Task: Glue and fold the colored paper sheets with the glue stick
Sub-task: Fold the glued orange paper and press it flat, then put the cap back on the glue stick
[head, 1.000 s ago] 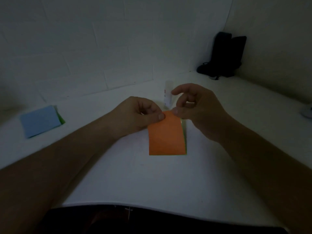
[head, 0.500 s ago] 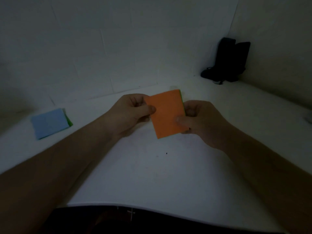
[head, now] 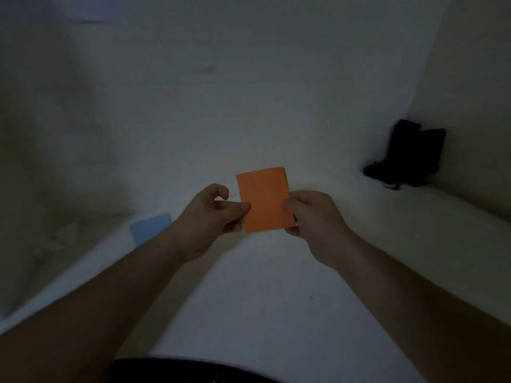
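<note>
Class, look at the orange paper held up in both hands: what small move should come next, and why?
Probably lower it back to the table. Both the left hand and right hand pinch the orange paper in the air by its side edges, with a green edge showing behind; folding or pressing wants a flat surface.

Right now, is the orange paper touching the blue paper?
Apart. The head view shows the orange paper held up between the left hand and right hand, while the blue paper lies on the table far left.
</note>
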The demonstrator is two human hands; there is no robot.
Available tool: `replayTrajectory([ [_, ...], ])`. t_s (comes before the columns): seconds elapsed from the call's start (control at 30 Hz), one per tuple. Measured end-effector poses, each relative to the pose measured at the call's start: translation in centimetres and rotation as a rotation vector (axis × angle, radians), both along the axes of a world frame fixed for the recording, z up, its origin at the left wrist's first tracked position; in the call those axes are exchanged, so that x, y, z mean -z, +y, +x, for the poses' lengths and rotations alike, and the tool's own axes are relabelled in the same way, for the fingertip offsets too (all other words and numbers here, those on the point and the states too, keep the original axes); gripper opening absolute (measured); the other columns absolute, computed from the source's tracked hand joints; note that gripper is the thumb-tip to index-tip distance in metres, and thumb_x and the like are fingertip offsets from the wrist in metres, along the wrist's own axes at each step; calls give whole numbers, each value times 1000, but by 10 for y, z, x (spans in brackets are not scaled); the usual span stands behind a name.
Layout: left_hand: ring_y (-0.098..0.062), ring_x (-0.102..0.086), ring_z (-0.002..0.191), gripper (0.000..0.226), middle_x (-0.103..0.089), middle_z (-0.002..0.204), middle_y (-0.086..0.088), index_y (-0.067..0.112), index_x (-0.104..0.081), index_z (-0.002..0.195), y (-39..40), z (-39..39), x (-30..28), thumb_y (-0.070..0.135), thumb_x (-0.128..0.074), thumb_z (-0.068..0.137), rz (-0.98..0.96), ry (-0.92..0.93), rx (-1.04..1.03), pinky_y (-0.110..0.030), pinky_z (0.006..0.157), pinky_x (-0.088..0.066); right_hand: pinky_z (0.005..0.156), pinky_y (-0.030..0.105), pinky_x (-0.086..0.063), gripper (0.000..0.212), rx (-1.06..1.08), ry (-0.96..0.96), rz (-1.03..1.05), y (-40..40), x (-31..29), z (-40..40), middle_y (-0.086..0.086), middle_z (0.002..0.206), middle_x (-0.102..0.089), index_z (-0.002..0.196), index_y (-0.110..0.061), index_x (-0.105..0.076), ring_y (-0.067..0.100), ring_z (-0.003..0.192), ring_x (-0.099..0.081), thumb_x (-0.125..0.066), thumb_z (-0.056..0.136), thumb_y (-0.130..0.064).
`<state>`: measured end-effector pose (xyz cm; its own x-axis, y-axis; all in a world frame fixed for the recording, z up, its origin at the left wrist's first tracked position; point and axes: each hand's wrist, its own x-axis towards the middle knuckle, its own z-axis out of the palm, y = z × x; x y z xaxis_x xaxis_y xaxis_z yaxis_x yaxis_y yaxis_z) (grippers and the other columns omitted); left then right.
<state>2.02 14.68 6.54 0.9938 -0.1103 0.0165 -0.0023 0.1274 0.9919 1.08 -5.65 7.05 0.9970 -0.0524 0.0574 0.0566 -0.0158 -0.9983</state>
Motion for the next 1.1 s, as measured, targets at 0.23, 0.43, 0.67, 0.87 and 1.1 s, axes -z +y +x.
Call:
replayTrajectory([
  [0.23, -27, -66, 79, 32, -68, 80, -12, 12, -57, 87, 117, -21, 6, -15, -73, 82, 138, -21, -345, -33, 75, -54, 67, 40, -61, 22, -82, -94, -195, 126, 9, 36, 2, 83, -68, 90, -27, -58, 22, 71, -69, -78, 81, -21],
  [0.43, -21, -59, 87, 24, -69, 94, -11, 12, -70, 96, 174, -35, 17, -10, -66, 90, 277, -15, -472, -20, 68, -50, 57, 8, -36, 11, -180, -305, -485, 198, 33, 42, -14, 72, -58, 88, -25, -66, 4, 68, -56, -69, 87, -15],
  [0.67, 0, -63, 60, 26, -71, 87, -4, 14, -73, 107, 181, -32, 30, -1, -77, 86, 417, 33, -485, -16, 56, -53, 82, 19, -49, 22, -236, -351, -689, 206, 47, 59, 3, 108, -73, 113, -17, -73, 15, 96, -66, -68, 92, -18],
  [0.87, 3, -71, 81, 36, -73, 91, 17, 21, -76, 118, 175, -24, 46, 23, -85, 83, 686, 12, -478, -5, 73, -52, 93, 33, -53, 24, -254, -329, -885, 203, 59, 63, 9, 115, -73, 116, -13, -74, 25, 107, -67, -63, 95, -17],
  [1.1, 9, -55, 76, 36, -70, 99, 10, 19, -74, 122, 168, -23, 42, 27, -77, 88, 951, -10, -462, 2, 63, -37, 81, 31, -53, 20, -232, -401, -994, 204, 71, 62, 10, 101, -69, 101, -12, -76, 27, 95, -66, -60, 91, -9],
])
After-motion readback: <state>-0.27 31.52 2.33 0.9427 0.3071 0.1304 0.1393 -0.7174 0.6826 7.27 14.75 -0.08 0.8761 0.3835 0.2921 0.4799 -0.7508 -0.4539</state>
